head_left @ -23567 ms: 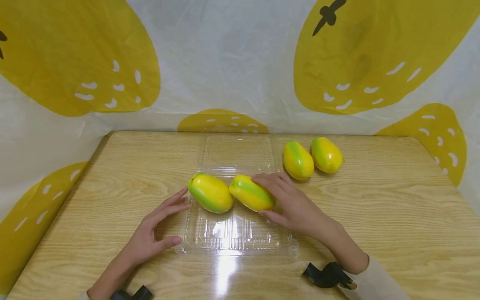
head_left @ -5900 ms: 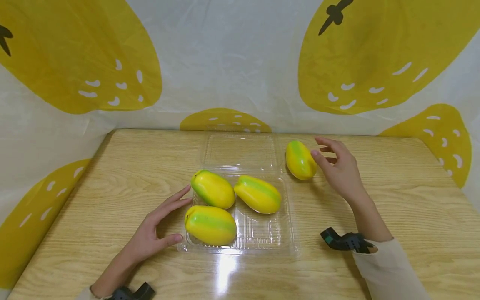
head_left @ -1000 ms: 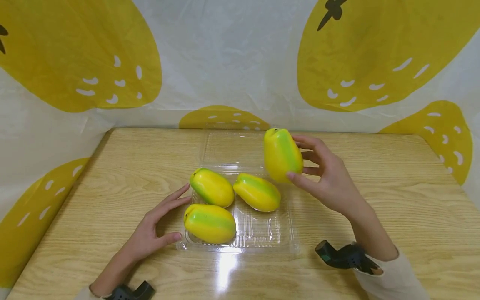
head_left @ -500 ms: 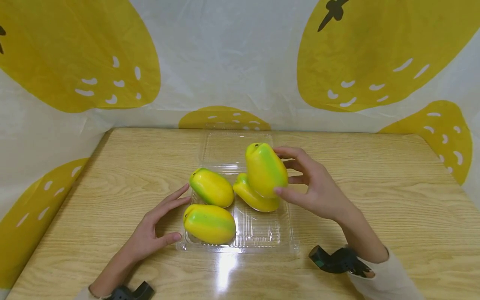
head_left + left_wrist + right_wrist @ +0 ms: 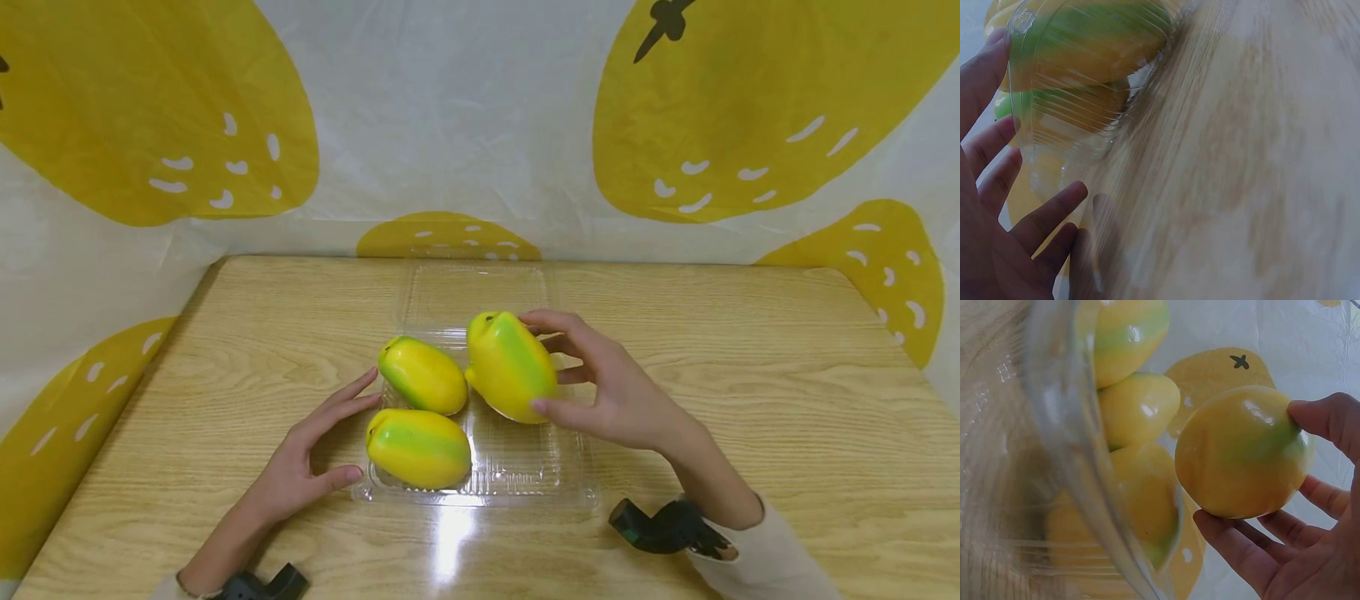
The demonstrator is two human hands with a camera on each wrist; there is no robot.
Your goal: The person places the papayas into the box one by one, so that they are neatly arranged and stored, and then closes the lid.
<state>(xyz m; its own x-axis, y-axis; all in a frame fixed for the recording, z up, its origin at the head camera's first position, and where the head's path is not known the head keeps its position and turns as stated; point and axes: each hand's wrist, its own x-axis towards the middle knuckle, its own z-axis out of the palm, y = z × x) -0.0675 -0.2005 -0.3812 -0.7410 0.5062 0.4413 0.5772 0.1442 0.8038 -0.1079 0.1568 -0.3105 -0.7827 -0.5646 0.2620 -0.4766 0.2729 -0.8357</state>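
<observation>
My right hand (image 5: 611, 392) holds a yellow-green papaya (image 5: 513, 367) over the right half of a clear plastic clamshell box (image 5: 480, 500). The right wrist view shows thumb and fingers round this papaya (image 5: 1241, 456), above another papaya (image 5: 1141, 494) in the box. From the head that lower papaya is nearly all hidden. Two more lie in the box's left half, a rear papaya (image 5: 423, 375) and a front papaya (image 5: 418, 448). Beside the box's left edge is my left hand (image 5: 303, 458), fingers spread and relaxed, the fingertips at the clear wall (image 5: 1072, 112).
The box's transparent lid (image 5: 476, 296) lies folded back toward the rear of the wooden table (image 5: 750, 375). Behind the table hangs a white cloth (image 5: 450, 108) with large yellow fruit prints. A black wrist camera (image 5: 663, 525) sits on the right forearm.
Earlier, papayas were put in the box one after another. Over the last second my right hand carried the held papaya left and nearer, over the right-rear one. The left hand stayed put.
</observation>
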